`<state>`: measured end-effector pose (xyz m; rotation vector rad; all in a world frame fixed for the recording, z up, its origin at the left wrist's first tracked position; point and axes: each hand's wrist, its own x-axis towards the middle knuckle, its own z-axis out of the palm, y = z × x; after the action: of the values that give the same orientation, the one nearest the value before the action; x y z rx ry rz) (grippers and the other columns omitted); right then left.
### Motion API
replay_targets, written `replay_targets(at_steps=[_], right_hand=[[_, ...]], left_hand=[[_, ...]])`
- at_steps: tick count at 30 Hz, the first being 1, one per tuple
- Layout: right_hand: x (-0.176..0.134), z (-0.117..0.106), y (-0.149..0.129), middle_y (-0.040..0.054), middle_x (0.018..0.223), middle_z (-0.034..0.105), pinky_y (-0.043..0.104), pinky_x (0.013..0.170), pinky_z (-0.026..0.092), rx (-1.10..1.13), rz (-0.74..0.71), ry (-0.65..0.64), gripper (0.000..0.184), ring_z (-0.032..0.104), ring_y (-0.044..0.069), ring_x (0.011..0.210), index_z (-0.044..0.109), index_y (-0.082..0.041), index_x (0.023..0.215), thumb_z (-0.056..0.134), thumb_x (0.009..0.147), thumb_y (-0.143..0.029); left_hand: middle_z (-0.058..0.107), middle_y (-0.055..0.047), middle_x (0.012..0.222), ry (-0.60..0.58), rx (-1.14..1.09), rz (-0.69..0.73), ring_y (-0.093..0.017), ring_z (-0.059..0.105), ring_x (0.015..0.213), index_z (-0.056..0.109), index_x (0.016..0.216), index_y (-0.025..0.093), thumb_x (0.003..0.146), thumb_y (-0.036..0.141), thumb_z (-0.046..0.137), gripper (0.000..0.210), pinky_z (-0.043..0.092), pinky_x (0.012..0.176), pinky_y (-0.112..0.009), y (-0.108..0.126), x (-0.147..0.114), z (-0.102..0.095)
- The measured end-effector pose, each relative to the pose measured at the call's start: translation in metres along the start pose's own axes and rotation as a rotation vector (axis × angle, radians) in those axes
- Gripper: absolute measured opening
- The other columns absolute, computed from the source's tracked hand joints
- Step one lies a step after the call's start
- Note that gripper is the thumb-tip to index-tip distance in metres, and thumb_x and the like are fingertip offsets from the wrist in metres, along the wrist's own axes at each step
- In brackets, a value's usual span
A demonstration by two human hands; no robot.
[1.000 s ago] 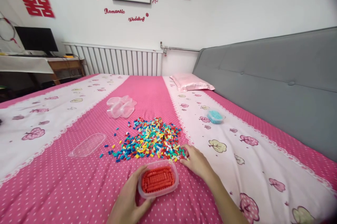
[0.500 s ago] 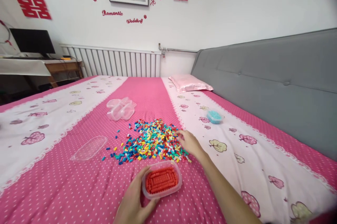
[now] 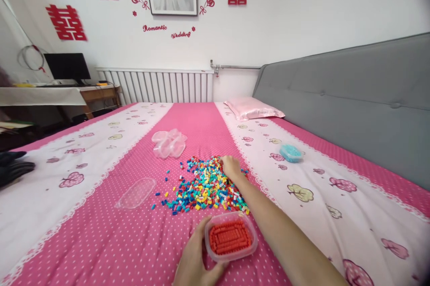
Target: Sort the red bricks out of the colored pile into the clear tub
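- Black item (image 3: 15, 167) at the bed's (image 3: 101, 241) left edge, a monitor (image 3: 67, 66) on the desk (image 3: 97, 94) beyond
- Clear lid (image 3: 137, 193) lying flat, clear containers (image 3: 169, 144) behind it
- Coloured bricks (image 3: 204, 187) heaped mid-bed, just beyond the tub, their right side partly hidden by the right forearm (image 3: 272, 223)
- Pink pillow (image 3: 253, 108) near the grey headboard (image 3: 349, 71); box of light-blue pieces (image 3: 293, 159) nearer, apart from the heap
- Left hand (image 3: 194, 257) part open, thumb and fingers gripping the tub (image 3: 231, 258) of neatly packed red bricks (image 3: 231, 236)
- Right hand (image 3: 231, 167) curled at the heap's far right; cannot tell whether it pinches a brick
- Red wall lettering reads "Romantic" (image 3: 155, 28), then "Wedding" (image 3: 181, 35), between red character cutouts (image 3: 67, 23)
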<state>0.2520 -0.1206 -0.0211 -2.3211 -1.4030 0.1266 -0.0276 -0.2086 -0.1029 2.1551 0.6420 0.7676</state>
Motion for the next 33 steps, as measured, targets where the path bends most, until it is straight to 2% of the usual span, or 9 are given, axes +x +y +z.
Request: replay_targets(at_steps=[6, 11, 14, 16, 21, 24, 27, 30, 33], right_hand=[[-0.008, -0.011, 0.003, 0.0091, 0.126, 0.06, 0.044, 0.089, 0.054, 0.08, -0.041, 0.012, 0.035, 0.063, 0.023, 0.107, 0.058, -0.018, 0.125, 0.061, 0.095, -0.037], [-0.028, -0.036, 0.001, 0.0081, 0.119, 0.064, 0.042, 0.086, 0.056, 0.254, -0.118, -0.013, 0.03, 0.065, 0.021, 0.1, 0.061, -0.016, 0.119, 0.061, 0.095, -0.035], [-0.063, -0.052, 0.003, 0.0061, 0.1, 0.072, 0.031, 0.083, 0.054, 0.376, -0.163, -0.043, 0.016, 0.068, 0.016, 0.088, 0.07, -0.015, 0.101, 0.058, 0.091, -0.017], [-0.097, -0.058, 0.005, 0.0042, 0.088, 0.073, 0.028, 0.074, 0.055, 0.45, -0.187, -0.079, 0.021, 0.068, 0.016, 0.077, 0.073, -0.016, 0.1, 0.055, 0.088, -0.014], [-0.174, -0.053, 0.009, 0.0054, 0.095, 0.07, 0.026, 0.073, 0.054, 0.666, -0.246, -0.192, 0.021, 0.067, 0.015, 0.079, 0.077, -0.019, 0.092, 0.059, 0.082, -0.015], [-0.192, -0.051, 0.008, 0.0055, 0.096, 0.069, 0.027, 0.074, 0.054, 0.626, -0.262, -0.22, 0.026, 0.066, 0.015, 0.081, 0.077, -0.021, 0.095, 0.059, 0.08, -0.009], [-0.194, -0.056, 0.008, 0.0033, 0.093, 0.072, 0.029, 0.078, 0.051, 0.482, -0.297, -0.138, 0.03, 0.066, 0.016, 0.084, 0.076, -0.024, 0.097, 0.056, 0.084, -0.007], [-0.193, -0.059, 0.009, 0.0018, 0.091, 0.073, 0.03, 0.082, 0.05, 0.415, -0.307, -0.077, 0.026, 0.066, 0.016, 0.085, 0.076, -0.024, 0.092, 0.057, 0.087, -0.007], [-0.195, -0.056, 0.008, 0.003, 0.095, 0.071, 0.028, 0.081, 0.051, 0.407, -0.276, -0.111, 0.02, 0.066, 0.016, 0.084, 0.075, -0.021, 0.091, 0.061, 0.085, -0.007]], left_hand=[[0.052, -0.014, 0.146, 0.022, 0.02, 0.026, -0.031, 0.052, 0.134, 0.035, 0.147, 0.023, 0.083, 0.037, 0.068, 0.073, 0.046, 0.11, -0.048, 0.002, -0.001, -0.002], [0.054, -0.013, 0.144, 0.001, 0.008, 0.015, -0.03, 0.052, 0.133, 0.038, 0.145, 0.023, 0.083, 0.034, 0.068, 0.069, 0.046, 0.11, -0.046, 0.015, 0.001, -0.008], [0.053, -0.012, 0.145, -0.025, -0.003, 0.003, -0.028, 0.051, 0.134, 0.036, 0.144, 0.024, 0.085, 0.031, 0.066, 0.067, 0.043, 0.112, -0.046, 0.022, 0.002, -0.01], [0.052, -0.012, 0.144, -0.032, -0.008, -0.008, -0.028, 0.051, 0.133, 0.035, 0.144, 0.025, 0.085, 0.031, 0.067, 0.067, 0.043, 0.112, -0.046, 0.025, 0.001, -0.01], [0.053, -0.012, 0.141, -0.063, -0.002, -0.02, -0.028, 0.053, 0.13, 0.035, 0.143, 0.024, 0.084, 0.029, 0.068, 0.068, 0.044, 0.11, -0.046, 0.027, 0.001, -0.009], [0.052, -0.013, 0.141, -0.064, 0.008, -0.015, -0.029, 0.053, 0.129, 0.033, 0.143, 0.024, 0.084, 0.029, 0.067, 0.069, 0.044, 0.109, -0.047, 0.027, 0.003, -0.008], [0.052, -0.012, 0.141, -0.059, 0.026, -0.029, -0.028, 0.053, 0.129, 0.033, 0.143, 0.024, 0.084, 0.029, 0.067, 0.068, 0.044, 0.109, -0.047, 0.027, 0.003, -0.007], [0.052, -0.012, 0.141, -0.065, 0.037, -0.034, -0.028, 0.053, 0.129, 0.032, 0.143, 0.025, 0.084, 0.03, 0.068, 0.069, 0.045, 0.109, -0.046, 0.029, 0.004, -0.006], [0.051, -0.012, 0.141, -0.076, 0.048, -0.03, -0.027, 0.052, 0.129, 0.031, 0.143, 0.025, 0.084, 0.03, 0.068, 0.07, 0.044, 0.109, -0.047, 0.029, 0.005, -0.005]])
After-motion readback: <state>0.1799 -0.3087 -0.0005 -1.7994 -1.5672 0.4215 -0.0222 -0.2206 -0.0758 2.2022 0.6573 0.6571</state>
